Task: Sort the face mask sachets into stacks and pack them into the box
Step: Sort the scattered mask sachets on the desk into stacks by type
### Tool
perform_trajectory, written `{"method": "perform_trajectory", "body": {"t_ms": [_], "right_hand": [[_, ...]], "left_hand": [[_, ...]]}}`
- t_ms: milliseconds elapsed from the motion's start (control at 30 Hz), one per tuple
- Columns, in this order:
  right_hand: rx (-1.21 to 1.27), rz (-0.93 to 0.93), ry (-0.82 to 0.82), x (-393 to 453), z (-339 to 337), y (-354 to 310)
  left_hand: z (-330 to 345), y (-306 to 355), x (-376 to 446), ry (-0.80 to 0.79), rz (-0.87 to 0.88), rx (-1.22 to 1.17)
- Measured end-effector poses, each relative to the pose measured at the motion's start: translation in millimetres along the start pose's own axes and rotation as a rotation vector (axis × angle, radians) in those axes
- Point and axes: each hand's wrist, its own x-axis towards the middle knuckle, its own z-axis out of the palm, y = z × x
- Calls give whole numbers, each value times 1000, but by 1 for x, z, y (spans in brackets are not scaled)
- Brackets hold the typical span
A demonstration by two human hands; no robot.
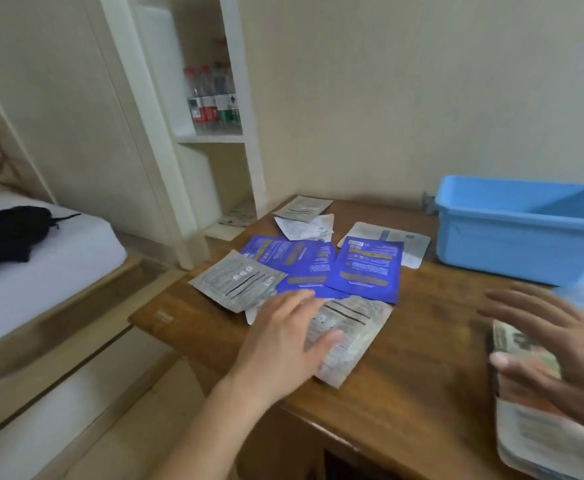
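Across the middle of the wooden table [422,358] lie the face mask sachets, loosely scattered and overlapping. Two blue sachets [368,270] sit at the centre, one partly covering the other, with a silver sachet [237,280] just to their left and another silver sachet [346,337] below them, nearer the table's front edge. Toward the far corner lie a few more pale ones [304,216], and one white sachet [405,242] rests between the blue pair and the box. The blue plastic box [512,237] stands at the table's far right, open at the top (its inside looks bare from here, though only part of it shows).

The left hand [283,341] lies flat, fingers straight, its fingertips resting on the near silver sachet and the edge of the lower blue one. The right hand [553,344] hovers at the right edge with fingers spread and relaxed, blurred, above a stack of sachets [540,441] that runs off the picture; whether it touches the stack, I cannot tell.

Beyond the table's left side stands a white shelf unit [211,140] holding water bottles [214,98]. Further left is a bed [41,258] with a dark garment [6,233] on its white sheet.
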Motion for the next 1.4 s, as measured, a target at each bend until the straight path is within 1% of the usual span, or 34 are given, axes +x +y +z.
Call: {"method": "perform_trajectory", "body": {"t_ms": [67,100,167,267,333,400,467,567,633,700,767,800,867,933,1033,1100,1167,1233,1333,1400], "right_hand": [[-13,-121,-6,20,-7,-49],[11,-175,-9,29,-6,-70],[60,-224,-54,51,0,-109],[119,-209,-236,83,18,-150],[116,-208,-322,101,30,-171],[82,-230,-366,112,43,-185],[47,-261,-371,114,53,-195],[21,-339,-338,109,64,-206],[25,-360,-305,104,69,-213],[2,-362,-261,100,70,-219],[-32,-386,-226,93,67,-225],[-50,-419,-193,88,65,-228],[-90,-498,-59,75,69,-233],[-55,-573,98,65,79,-235],[-20,-581,188,61,85,-233],[3,-605,246,60,83,-231],[-3,-661,285,57,81,-226],[39,-717,312,54,78,-220],[97,-778,366,51,69,-215],[99,-806,364,51,63,-217]], "left_hand": [[-5,-42,-8,-158,-97,139],[-5,-56,-14,-204,-102,166],[-2,-70,-27,-251,-77,180],[0,-71,-42,-209,-27,241],[-3,-67,-47,-173,3,265],[-5,-66,-53,-124,58,239],[-5,-69,-59,-63,135,153],[-2,-80,-68,50,285,-2],[-4,-92,-67,56,343,-21],[-12,-105,-62,-36,284,62],[-17,-119,-55,-179,167,158],[-17,-123,-53,-241,136,191],[-15,-126,-50,-263,156,219],[-15,-126,-48,-220,220,225],[-16,-126,-49,-96,325,188],[-14,-123,-54,6,381,95],[-11,-119,-61,92,410,0],[-8,-112,-69,168,442,-41],[-3,-95,-77,204,494,-54],[1,-83,-80,220,514,-57]]}}
